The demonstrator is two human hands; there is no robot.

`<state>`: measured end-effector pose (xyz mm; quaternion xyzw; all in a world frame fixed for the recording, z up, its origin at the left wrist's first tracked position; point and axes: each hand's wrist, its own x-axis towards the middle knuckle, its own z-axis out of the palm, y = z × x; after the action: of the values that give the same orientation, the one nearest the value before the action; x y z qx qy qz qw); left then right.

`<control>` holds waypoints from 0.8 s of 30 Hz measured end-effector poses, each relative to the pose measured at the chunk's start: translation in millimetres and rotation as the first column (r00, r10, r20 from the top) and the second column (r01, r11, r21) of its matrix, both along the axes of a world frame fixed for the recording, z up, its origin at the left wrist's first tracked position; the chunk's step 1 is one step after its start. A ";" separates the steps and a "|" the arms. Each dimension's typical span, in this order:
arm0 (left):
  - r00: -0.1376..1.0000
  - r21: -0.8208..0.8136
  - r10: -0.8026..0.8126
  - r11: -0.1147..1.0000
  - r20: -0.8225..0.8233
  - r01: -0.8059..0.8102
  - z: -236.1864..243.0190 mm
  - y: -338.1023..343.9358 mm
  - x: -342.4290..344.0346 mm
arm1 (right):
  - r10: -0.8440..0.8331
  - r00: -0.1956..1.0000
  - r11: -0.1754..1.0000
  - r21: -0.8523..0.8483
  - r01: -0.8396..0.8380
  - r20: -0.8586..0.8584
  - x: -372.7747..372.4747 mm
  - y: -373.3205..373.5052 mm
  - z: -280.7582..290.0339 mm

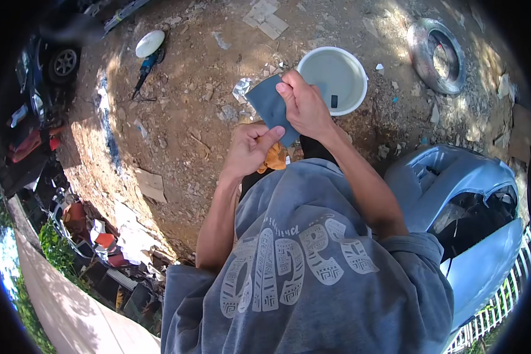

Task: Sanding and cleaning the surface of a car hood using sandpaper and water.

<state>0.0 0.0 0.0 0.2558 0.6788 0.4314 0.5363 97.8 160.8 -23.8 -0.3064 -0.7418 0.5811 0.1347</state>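
Both hands hold a dark blue-grey sheet of sandpaper [264, 101] out in front of my body. My right hand [307, 108] pinches its upper right edge, thumb lying on the face. Lower down, my left hand [253, 147] grips the bottom edge between thumb and fingers. Just below the left hand shows a bunched orange cloth [275, 158]; whether the hand touches it I cannot tell. A round white basin [363, 97] of cloudy water stands beyond my right hand, with a small dark block [334, 101] inside it near the front.
A blue polisher [145, 68] with a white pad lies on the dirt at far left. Crumpled foil [242, 90] is beside the sheet. A tyre [436, 56] lies at far right, a light-blue car bumper [454, 194] near right. Scrap [115, 236] is heaped at left.
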 end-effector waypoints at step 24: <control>0.923 -0.495 0.315 0.852 0.221 -0.171 -572.7 203.1 94.3 | -0.012 0.617 0.980 -0.112 0.162 0.787 157.6 93.3 -616.7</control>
<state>94.3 203.1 -572.7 -0.0367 0.7019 0.3535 0.6172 255.4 254.1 -640.5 -0.5747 -0.6574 0.4444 -0.2003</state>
